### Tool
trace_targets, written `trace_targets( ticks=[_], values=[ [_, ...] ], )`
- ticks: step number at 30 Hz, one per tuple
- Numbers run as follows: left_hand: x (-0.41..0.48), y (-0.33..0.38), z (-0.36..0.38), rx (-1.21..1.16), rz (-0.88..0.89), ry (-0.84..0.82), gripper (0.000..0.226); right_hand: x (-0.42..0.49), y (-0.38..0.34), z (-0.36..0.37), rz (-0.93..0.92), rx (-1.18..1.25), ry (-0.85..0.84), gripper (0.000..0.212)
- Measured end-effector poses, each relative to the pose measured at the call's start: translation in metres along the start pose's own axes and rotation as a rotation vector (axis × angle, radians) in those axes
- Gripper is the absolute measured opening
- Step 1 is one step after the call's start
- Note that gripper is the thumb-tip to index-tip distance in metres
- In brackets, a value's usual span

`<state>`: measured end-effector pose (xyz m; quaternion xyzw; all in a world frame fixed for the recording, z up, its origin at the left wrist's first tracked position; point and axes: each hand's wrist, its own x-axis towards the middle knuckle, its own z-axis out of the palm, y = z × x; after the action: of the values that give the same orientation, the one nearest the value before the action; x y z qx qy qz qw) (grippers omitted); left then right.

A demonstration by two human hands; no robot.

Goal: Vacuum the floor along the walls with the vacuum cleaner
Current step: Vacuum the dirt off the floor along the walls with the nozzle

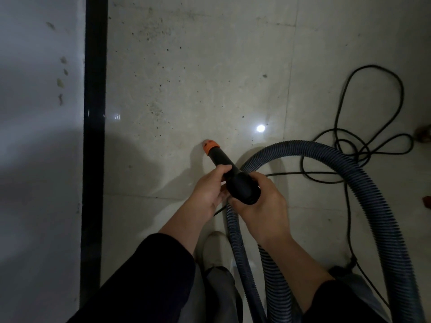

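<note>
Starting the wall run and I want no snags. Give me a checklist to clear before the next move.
1. Grip: left hand and right hand both hold the nozzle: ok.
2. Orange tip at the baseboard: not ok, it points at open tile away from it.
3. Hose free of kinks: ok, it curves smoothly on the right.
4. Power cord tidy: not ok, it lies in crossing loops.
5. Suction running: cannot tell.

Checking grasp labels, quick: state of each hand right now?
Left hand: closed, fingers curled round the black nozzle.
Right hand: closed, gripping the nozzle's rear cuff where the hose joins.
</note>
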<state>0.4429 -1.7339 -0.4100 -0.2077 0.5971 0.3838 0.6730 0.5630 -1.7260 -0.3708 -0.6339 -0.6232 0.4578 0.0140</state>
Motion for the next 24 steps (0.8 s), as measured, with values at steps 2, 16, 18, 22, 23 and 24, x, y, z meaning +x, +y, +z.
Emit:
trace_targets(
  ticks=[2,16,18,22,23,24],
  values=[
    [0.002,-0.003,0.007,0.023,-0.004,-0.008,0.021,0.000,0.005,-0.006,0.016,-0.009,0.011,0.058],
    [0.010,-0.002,0.052,0.126,-0.002,-0.020,0.016,0.013,0.020,-0.036,0.051,0.039,0.085,0.044],
    [0.009,0.000,0.049,0.110,0.000,-0.005,0.019,0.014,0.018,-0.034,0.043,0.030,0.073,0.047],
    [0.001,0.003,0.032,0.065,0.007,0.044,0.027,0.011,0.010,-0.025,0.010,0.026,0.015,0.045],
    [-0.002,0.004,0.027,0.049,0.006,0.053,0.026,0.011,0.007,-0.021,-0.004,0.016,0.001,0.045],
    [-0.004,0.005,0.021,0.027,0.005,0.061,0.025,0.010,0.004,-0.017,-0.017,0.003,-0.013,0.046]
  ],
)
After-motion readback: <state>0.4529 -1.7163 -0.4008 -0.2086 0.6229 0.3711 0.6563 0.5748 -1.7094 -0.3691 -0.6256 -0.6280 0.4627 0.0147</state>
